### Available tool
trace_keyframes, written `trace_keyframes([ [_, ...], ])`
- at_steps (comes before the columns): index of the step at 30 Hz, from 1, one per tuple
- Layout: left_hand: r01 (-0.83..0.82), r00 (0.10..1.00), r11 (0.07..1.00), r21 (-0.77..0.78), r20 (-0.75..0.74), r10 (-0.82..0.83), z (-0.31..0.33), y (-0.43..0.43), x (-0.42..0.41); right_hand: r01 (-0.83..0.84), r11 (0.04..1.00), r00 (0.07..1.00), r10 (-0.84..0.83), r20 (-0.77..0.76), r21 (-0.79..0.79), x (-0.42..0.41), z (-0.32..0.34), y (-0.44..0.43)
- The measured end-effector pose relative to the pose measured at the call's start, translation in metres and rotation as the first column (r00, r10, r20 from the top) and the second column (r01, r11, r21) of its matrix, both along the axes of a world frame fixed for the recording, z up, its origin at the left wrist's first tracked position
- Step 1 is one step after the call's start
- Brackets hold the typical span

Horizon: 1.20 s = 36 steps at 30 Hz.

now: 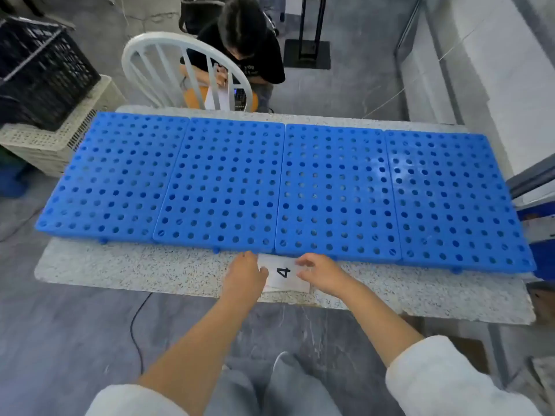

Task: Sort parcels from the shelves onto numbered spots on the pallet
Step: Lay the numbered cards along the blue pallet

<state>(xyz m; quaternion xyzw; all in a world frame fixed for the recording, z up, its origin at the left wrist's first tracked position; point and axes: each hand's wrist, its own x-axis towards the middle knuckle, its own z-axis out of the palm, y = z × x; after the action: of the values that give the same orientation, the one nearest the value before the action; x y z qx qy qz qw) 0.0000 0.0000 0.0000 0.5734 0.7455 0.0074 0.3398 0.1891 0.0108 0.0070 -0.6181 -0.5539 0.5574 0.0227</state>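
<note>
A blue perforated pallet point(234, 175) made of several panels lies across a speckled stone table point(120, 265). At the table's near edge, in front of the pallet, lies a small stack of white paper cards point(285, 279); the top one shows a black "4". My left hand point(244, 273) holds the stack's left edge with its thumb on top. My right hand point(319, 271) holds the right edge, fingers curled over the card. No parcels are in view.
A person sits behind a white chair point(183, 70) at the table's far side, writing. A black crate point(42, 70) sits on a beige crate point(60, 139) at the left. A metal shelf frame point(528, 178) stands at the right. A black cable point(138, 325) runs across the floor.
</note>
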Motion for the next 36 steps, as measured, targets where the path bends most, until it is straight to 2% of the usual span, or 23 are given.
trace_keyframes([
  [2, -0.021, 0.999, 0.998, -0.056, -0.051, 0.018, -0.009, 0.001, -0.001, 0.0, 0.994, 1.0, -0.003, 0.027, 0.109, -0.005, -0.012, 0.001],
  [4, -0.03, 0.995, 0.995, -0.094, -0.097, 0.021, -0.019, -0.003, -0.001, -0.082, 0.977, 0.993, 0.062, 0.105, 0.195, -0.009, -0.023, -0.003],
  [9, 0.011, 0.977, 1.0, -0.022, -0.214, -0.016, -0.039, -0.005, 0.008, -0.288, 0.885, 0.931, 0.17, 0.323, 0.366, -0.019, -0.045, -0.011],
  [11, 0.02, 0.98, 1.0, -0.01, -0.198, -0.021, -0.043, -0.007, 0.011, -0.366, 0.855, 0.894, 0.214, 0.393, 0.367, -0.026, -0.052, -0.02],
  [14, 0.039, 0.987, 0.999, 0.0, -0.159, -0.038, -0.043, -0.01, 0.013, -0.303, 0.889, 0.903, 0.152, 0.402, 0.343, -0.033, -0.055, -0.024],
  [20, -0.13, 0.991, 0.992, 0.0, 0.029, 0.13, -0.043, -0.011, 0.011, -0.341, 0.878, 0.848, 0.132, 0.514, 0.336, -0.042, -0.053, -0.022],
  [26, -0.139, 0.988, 0.99, -0.023, 0.066, 0.14, -0.043, -0.014, 0.011, -0.344, 0.895, 0.817, 0.136, 0.56, 0.285, -0.05, -0.05, -0.027],
  [31, -0.109, 0.989, 0.994, -0.032, 0.095, 0.112, -0.041, -0.015, 0.009, -0.265, 0.939, 0.824, 0.101, 0.558, 0.221, -0.055, -0.047, -0.025],
  [36, -0.081, 0.99, 0.996, -0.033, 0.112, 0.084, -0.042, -0.014, 0.007, -0.282, 0.944, 0.788, 0.129, 0.602, 0.168, -0.059, -0.047, -0.022],
])
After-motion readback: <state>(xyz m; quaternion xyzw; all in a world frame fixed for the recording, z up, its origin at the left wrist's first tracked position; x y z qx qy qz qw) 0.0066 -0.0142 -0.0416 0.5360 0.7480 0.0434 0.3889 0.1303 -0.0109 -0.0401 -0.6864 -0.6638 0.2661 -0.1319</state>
